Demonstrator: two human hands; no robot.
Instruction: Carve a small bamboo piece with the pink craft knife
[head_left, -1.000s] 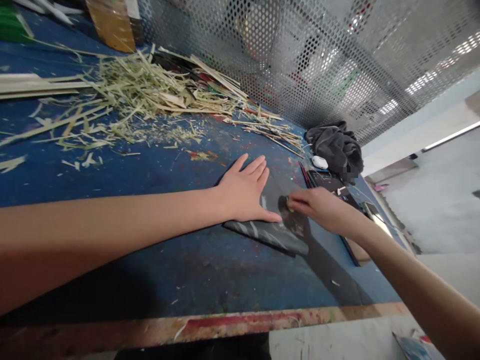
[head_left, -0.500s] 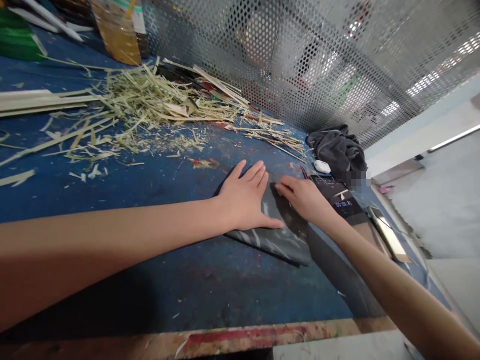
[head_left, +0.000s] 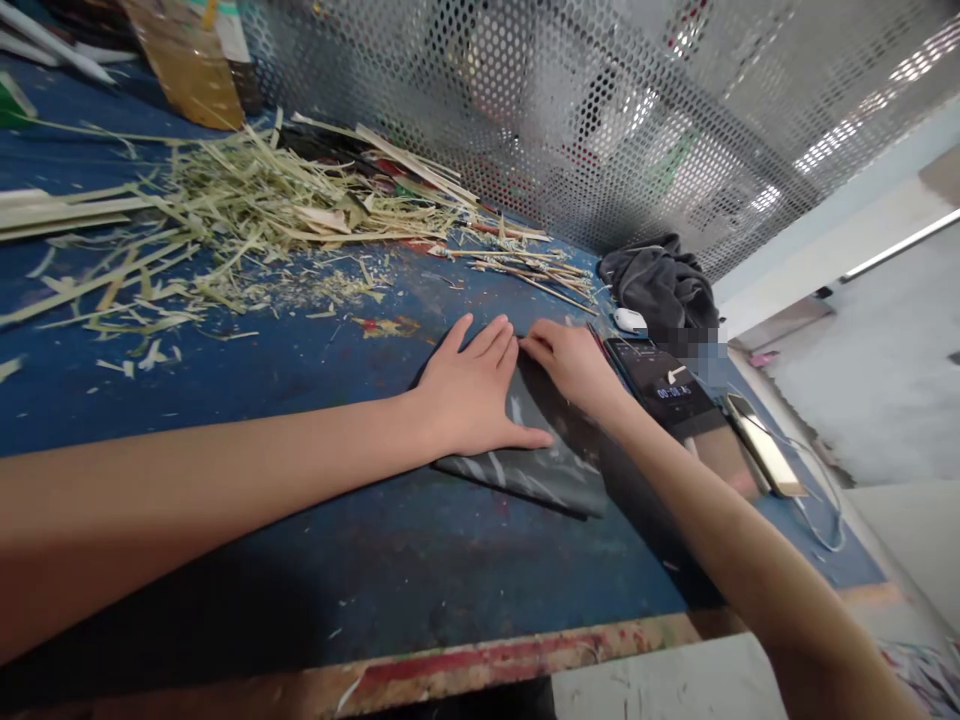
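A dark grey folded sheet with whitish streaks (head_left: 517,475) lies flat on the blue tabletop (head_left: 420,560). On top of it, my left hand (head_left: 472,395) presses down with fingers spread and thumb stretched to the right. Close to the left fingertips, my right hand (head_left: 566,360) is closed in a pinch at the sheet's far edge. Whatever is between those right fingertips is too small or hidden to make out. The left palm covers much of the sheet.
Behind my hands lie a heap of pale plant shavings (head_left: 262,200) and a bundle of thin sticks (head_left: 525,265). To the right are a phone showing a timer (head_left: 667,390), a gold-coloured device (head_left: 761,445), a white case (head_left: 628,320) and a dark cloth (head_left: 664,280). Perforated metal (head_left: 555,110) stands behind.
My right hand has slid from over the sheet to its far edge, nearer the left fingertips. My left hand stays pressed on the sheet. The whole view has shifted slightly.
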